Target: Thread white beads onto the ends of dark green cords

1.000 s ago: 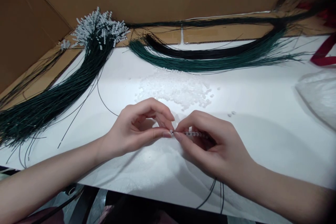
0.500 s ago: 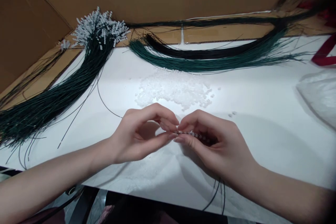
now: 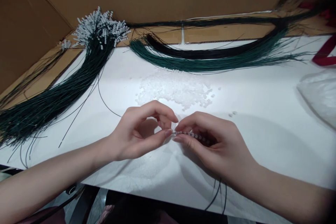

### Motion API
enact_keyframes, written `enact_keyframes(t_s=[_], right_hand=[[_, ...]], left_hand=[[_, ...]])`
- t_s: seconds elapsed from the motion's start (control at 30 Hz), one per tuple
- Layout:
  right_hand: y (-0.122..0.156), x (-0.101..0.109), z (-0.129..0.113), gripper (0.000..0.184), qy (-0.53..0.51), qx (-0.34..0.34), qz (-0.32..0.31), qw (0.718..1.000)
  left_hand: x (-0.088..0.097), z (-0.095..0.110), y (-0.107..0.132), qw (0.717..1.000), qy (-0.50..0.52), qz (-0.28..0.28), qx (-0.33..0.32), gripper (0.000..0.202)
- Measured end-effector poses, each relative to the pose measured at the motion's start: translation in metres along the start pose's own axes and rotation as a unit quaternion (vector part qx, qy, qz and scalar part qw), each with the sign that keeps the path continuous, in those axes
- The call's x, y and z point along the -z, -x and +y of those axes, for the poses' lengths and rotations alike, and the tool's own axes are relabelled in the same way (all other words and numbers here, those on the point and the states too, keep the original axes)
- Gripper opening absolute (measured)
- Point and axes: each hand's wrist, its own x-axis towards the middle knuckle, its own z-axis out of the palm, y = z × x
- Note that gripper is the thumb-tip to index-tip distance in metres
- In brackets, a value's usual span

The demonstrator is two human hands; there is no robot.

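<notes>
My right hand (image 3: 210,140) pinches a thin dark wire (image 3: 191,135) that carries a short row of small clear beads; the wire's tail hangs off the table's front edge under my wrist. My left hand (image 3: 141,131) is curled beside it, thumb and forefinger pinched at the wire's tip, on something too small to make out. The fingertips of both hands almost meet above the white table (image 3: 262,140). A loose heap of clear beads (image 3: 175,89) lies just beyond my hands.
A thick bundle of dark green wires tipped with white beads (image 3: 78,63) fans out at the left. Bare green and black wire bundles (image 3: 210,57) curve across the back. A clear plastic bag (image 3: 320,94) sits at the right, red ribbon (image 3: 325,54) behind it. Cardboard walls surround the table.
My hands have stayed nearly in place. The left fingers shifted slightly at the wire's tip, and the right hand slid a little left along the beaded wire.
</notes>
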Motion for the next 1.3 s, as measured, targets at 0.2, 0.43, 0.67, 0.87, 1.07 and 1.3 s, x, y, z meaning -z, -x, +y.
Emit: enact_keyframes(t_s=[0.2,0.43,0.67,0.87,1.07,1.3], right_hand=[[0.0003,-0.0006,0.0021,0.006,0.010,-0.002,-0.006,1.000],[-0.0001,-0.0004,0.0004,0.005,-0.007,-0.013,-0.008,1.000],[-0.0005,0.0000,0.0007,0.005,-0.015,-0.016,-0.006,1.000],[-0.0008,-0.0003,0.0001,0.006,-0.016,-0.011,-0.009,1.000],[0.0003,-0.0006,-0.0007,0.007,-0.014,-0.010,-0.012,1.000],[0.0001,-0.0003,0.0005,0.005,0.002,0.007,-0.008,1.000]], left_hand=[[0.0004,0.0007,-0.0018,1.000,0.015,-0.001,-0.005,0.026],[0.0047,0.0080,-0.0034,0.999,0.010,-0.016,0.037,0.016],[0.0044,0.0044,-0.0049,0.999,-0.003,-0.039,0.000,0.025],[0.0033,0.0038,-0.0040,0.999,-0.005,-0.032,0.008,0.025],[0.0030,0.0027,-0.0036,1.000,-0.009,-0.027,0.000,0.027],[0.0036,0.0016,-0.0027,1.000,-0.003,-0.020,0.003,0.026]])
